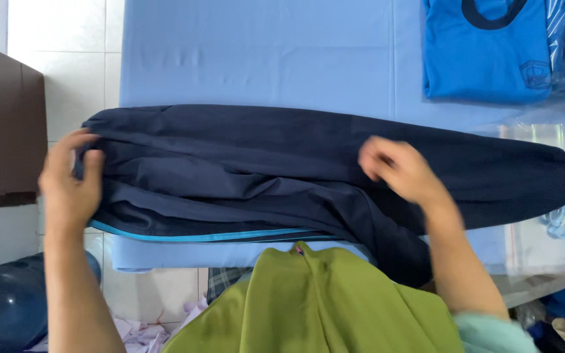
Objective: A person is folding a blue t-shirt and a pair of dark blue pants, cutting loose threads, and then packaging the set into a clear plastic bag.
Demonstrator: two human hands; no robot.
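Both hands are on a dark navy garment (243, 163) spread lengthwise across the tabletop (256, 59). Her or his left hand (70, 180) pinches the garment's left end, thumb over the edge and fingers curled beneath; the right hand (397, 167) rests mid-length with fingers bent, blurred, so whether it grips cloth I cannot tell. Judging by the doubled layers, the piece looks part-folded, and a further fold would call for even edges and a flat surface. Its fabric is matte and smooth, with a thin turquoise stripe (197, 235) along the near edge. Pale blue cloth covers the tabletop; a folded bright blue shirt (485, 59) lies at the far right, beside clear plastic bags (557, 216).
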